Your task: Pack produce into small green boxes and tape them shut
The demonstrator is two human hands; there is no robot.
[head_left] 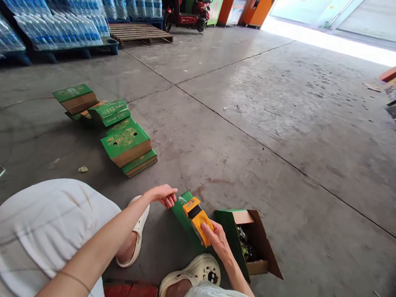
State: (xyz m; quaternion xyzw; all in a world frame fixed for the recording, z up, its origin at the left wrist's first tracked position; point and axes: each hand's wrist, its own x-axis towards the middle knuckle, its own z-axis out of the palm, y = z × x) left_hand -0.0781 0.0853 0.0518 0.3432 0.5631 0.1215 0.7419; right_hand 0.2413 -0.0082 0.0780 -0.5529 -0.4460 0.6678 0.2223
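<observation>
My right hand (215,238) grips a yellow tool (201,222) with a black band, holding it over a green box (185,225) that lies on the floor between my feet. To the left of the tool is my left hand (165,196), its fingers curled in near the far end of that box; whether something small is in them is hidden. An open carton (270,247), green outside and brown inside, stands just right of my right hand with dark, shiny items in it.
Flattened green cartons (126,140) lie ahead on the left. A crumpled scrap (83,169) is near my left knee. Farther back are bottled-water packs (58,31), a wooden pallet (140,33) and a red scooter (188,16).
</observation>
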